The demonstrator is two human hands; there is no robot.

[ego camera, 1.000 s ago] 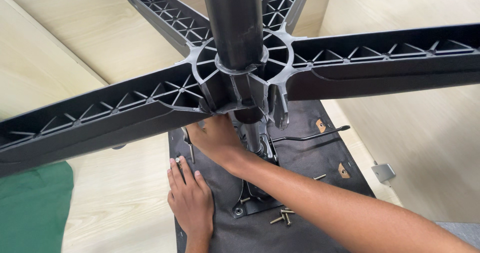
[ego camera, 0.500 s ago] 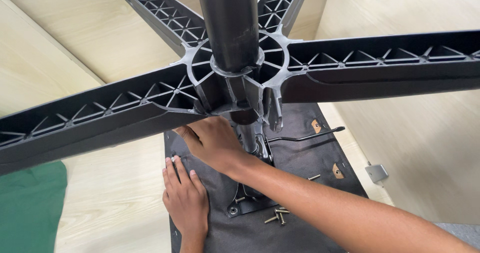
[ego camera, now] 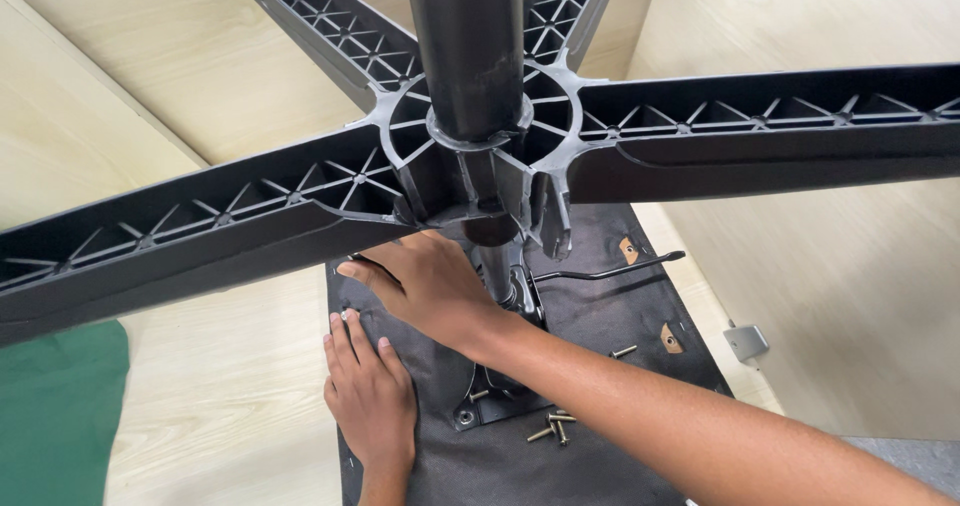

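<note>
Fingers of the right hand point(ego camera: 430, 286) curl loosely against the metal post under the black five-armed chair base point(ego camera: 480, 176), gripping nothing clearly; the left hand point(ego camera: 372, 391) lies flat, fingers released, on the dark seat underside point(ego camera: 600, 306). Loose screws point(ego camera: 552, 426) lie near the mounting plate point(ego camera: 490, 401).

A black five-armed chair base point(ego camera: 480, 156) fills the upper view, its column point(ego camera: 465, 46) rising at 12 o'clock. Beneath its hub, the right hand point(ego camera: 430, 286) reaches in open, and the left hand point(ego camera: 370, 391) lies flat on the dark seat underside point(ego camera: 600, 316). Loose bolts point(ego camera: 552, 428) lie at 6 o'clock.
</note>
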